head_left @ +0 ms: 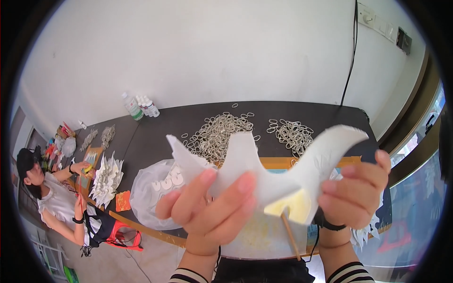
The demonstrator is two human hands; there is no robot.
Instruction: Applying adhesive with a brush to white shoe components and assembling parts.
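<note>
Up in front of me is a flat white cut-out piece [288,181] with curved, pointed arms. My left hand [214,207] is closed on its left part, fingers lying across the face. At the right, my right hand [354,193] grips its edge with bent fingers. A yellow patch [297,205] shows at the piece's lower edge. Just below that patch a thin wooden stick [290,236] slants downward; whether it touches the piece I cannot tell. Behind the piece lies a pale work board [264,243], partly hidden.
Piles of metal rings [222,132] and more rings [290,134] lie on the dark table [165,129]. A plastic bag [146,193] holds white pieces. Bottles [133,106] stand by the wall. At the left a co-worker [61,198] sits near stacked white pieces [107,177].
</note>
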